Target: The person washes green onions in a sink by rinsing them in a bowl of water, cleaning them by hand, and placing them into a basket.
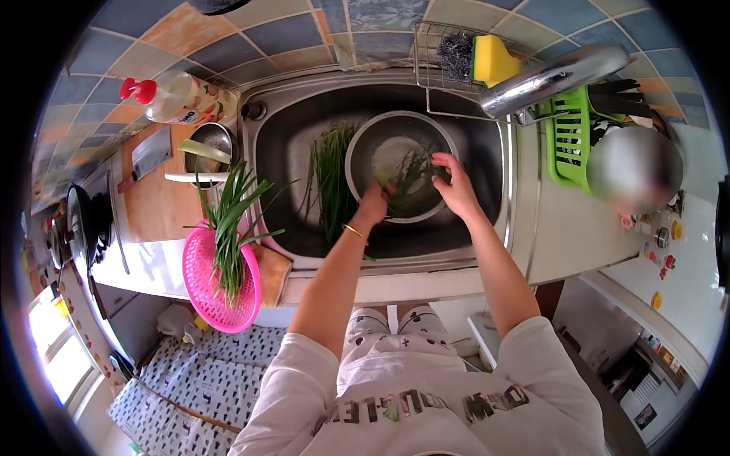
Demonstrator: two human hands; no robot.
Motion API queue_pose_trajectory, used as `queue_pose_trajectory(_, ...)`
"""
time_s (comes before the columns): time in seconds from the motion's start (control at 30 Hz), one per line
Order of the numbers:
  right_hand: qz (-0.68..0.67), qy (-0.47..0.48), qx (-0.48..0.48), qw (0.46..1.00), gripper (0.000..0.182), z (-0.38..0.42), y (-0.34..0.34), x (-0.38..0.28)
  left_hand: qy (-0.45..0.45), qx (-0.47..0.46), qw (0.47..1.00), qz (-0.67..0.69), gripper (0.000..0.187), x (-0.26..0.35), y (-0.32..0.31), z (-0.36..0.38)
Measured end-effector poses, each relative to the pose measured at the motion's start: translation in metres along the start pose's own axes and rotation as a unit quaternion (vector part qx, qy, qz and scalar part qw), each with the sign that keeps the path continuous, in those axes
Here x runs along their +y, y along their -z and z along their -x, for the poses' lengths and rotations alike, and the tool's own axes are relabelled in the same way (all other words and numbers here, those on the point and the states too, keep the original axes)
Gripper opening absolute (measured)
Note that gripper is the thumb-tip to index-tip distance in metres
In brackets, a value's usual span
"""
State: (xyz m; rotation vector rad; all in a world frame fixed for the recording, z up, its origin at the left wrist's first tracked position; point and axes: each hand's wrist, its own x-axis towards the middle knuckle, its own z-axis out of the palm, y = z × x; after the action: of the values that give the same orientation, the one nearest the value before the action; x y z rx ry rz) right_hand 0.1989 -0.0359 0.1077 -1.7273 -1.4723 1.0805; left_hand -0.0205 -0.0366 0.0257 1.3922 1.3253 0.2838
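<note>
A round metal basin (pixel 402 114) stands in the steel sink (pixel 281 163) with what looks like water in it. My left hand (pixel 371 205), with a gold bangle (pixel 355 233) at the wrist, reaches over the basin's lower left rim; its fingers close on the ends of some green chives (pixel 411 173) in the basin. Over the right side of the basin, my right hand (pixel 458 190) has its fingers and thumb apart, beside the chives. A larger bunch of chives (pixel 332 178) lies in the sink, left of the basin.
A pink colander (pixel 199 277) with more chives overhangs the counter's left edge. Behind it are a cutting board (pixel 144 209), a cleaver (pixel 152 152) and a small metal bowl (pixel 217 137). The faucet (pixel 559 80) and a green rack (pixel 569 140) stand at right.
</note>
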Motion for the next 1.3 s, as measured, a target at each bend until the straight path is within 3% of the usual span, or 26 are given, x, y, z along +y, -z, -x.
queue_pose_trajectory(0.03, -0.003, -0.003, 0.007, 1.0, 0.043, 0.002, 0.004, -0.003, -0.004, 0.064, 0.99, 0.124, 0.016, -0.004, 0.005, -0.012)
queue_pose_trajectory(0.1, -0.031, 0.002, 0.018, 0.999, 0.042, 0.003, 0.012, -0.003, -0.066, 0.182, 0.943, 0.269, 0.03, -0.008, 0.02, -0.049)
queue_pose_trajectory(0.13, -0.046, 0.004, 0.023, 0.999, 0.041, 0.004, 0.015, -0.002, -0.106, 0.243, 0.945, 0.192, 0.028, -0.001, 0.034, -0.055)
queue_pose_trajectory(0.17, -0.047, 0.002, 0.027, 0.999, 0.041, 0.006, 0.018, -0.004, -0.18, 0.302, 0.914, 0.203, 0.027, 0.012, 0.041, -0.06)
queue_pose_trajectory(0.23, -0.05, -0.001, 0.035, 0.998, 0.041, 0.009, 0.024, -0.008, -0.203, 0.329, 0.875, 0.293, 0.026, 0.034, 0.04, -0.06)
queue_pose_trajectory(0.3, -0.057, -0.002, 0.032, 0.998, 0.041, 0.012, 0.024, -0.004, -0.128, 0.189, 0.799, 0.557, 0.014, 0.019, 0.016, -0.058)
queue_pose_trajectory(0.33, -0.06, -0.002, 0.031, 0.998, 0.04, 0.013, 0.024, -0.002, -0.063, 0.182, 0.974, 0.121, 0.018, 0.008, 0.006, -0.044)
queue_pose_trajectory(0.4, -0.056, -0.001, 0.021, 0.998, 0.04, 0.015, 0.023, -0.005, 0.141, 0.139, 0.95, 0.242, 0.031, -0.019, -0.023, -0.049)
queue_pose_trajectory(0.43, -0.052, -0.001, 0.016, 0.999, 0.039, 0.016, 0.023, -0.005, 0.202, 0.107, 0.945, 0.235, 0.039, -0.021, -0.028, -0.051)
queue_pose_trajectory(0.47, -0.054, 0.011, 0.015, 0.998, 0.039, 0.017, 0.022, -0.005, 0.262, 0.071, 0.936, 0.226, 0.047, -0.022, -0.033, -0.053)
queue_pose_trajectory(0.53, -0.05, 0.018, 0.014, 0.998, 0.039, 0.018, 0.023, -0.006, 0.296, -0.012, 0.952, 0.075, 0.062, -0.005, -0.02, -0.054)
queue_pose_trajectory(0.63, -0.055, 0.016, 0.006, 0.998, 0.04, 0.018, 0.024, -0.01, 0.249, 0.018, 0.966, 0.072, 0.052, 0.019, 0.014, -0.065)
queue_pose_trajectory(0.67, -0.058, 0.014, 0.004, 0.998, 0.04, 0.018, 0.026, -0.011, 0.199, 0.091, 0.973, 0.072, 0.042, -0.013, 0.009, -0.087)
queue_pose_trajectory(0.77, -0.073, 0.007, 0.01, 0.997, 0.039, 0.018, 0.027, -0.017, 0.19, 0.161, 0.968, -0.014, 0.034, 0.031, 0.004, -0.064)
queue_pose_trajectory(0.8, -0.077, 0.005, 0.004, 0.997, 0.04, 0.018, 0.026, -0.017, 0.185, 0.139, 0.972, -0.048, 0.039, 0.02, -0.011, -0.061)
queue_pose_trajectory(0.93, -0.078, -0.002, -0.012, 0.997, 0.039, 0.019, 0.023, -0.018, 0.173, -0.149, 0.954, -0.193, 0.044, 0.001, -0.031, -0.071)
queue_pose_trajectory(1.03, -0.081, -0.001, -0.013, 0.997, 0.039, 0.022, 0.026, -0.021, 0.258, -0.077, 0.96, -0.073, 0.043, 0.019, -0.005, -0.068)
queue_pose_trajectory(1.07, -0.079, -0.001, -0.01, 0.997, 0.039, 0.023, 0.028, -0.023, 0.239, 0.031, 0.969, -0.058, 0.035, 0.036, 0.001, -0.053)
queue_pose_trajectory(1.13, -0.08, 0.002, -0.009, 0.997, 0.039, 0.024, 0.029, -0.029, 0.184, 0.073, 0.977, 0.079, 0.018, 0.039, 0.001, -0.042)
queue_pose_trajectory(1.17, -0.082, 0.004, -0.01, 0.997, 0.039, 0.026, 0.03, -0.033, 0.154, 0.093, 0.973, 0.145, 0.012, 0.039, 0.002, -0.037)
queue_pose_trajectory(1.3, -0.069, 0.008, -0.025, 0.997, 0.038, 0.036, 0.036, -0.059, -0.01, 0.087, 0.981, 0.174, 0.011, 0.07, 0.016, 0.006)
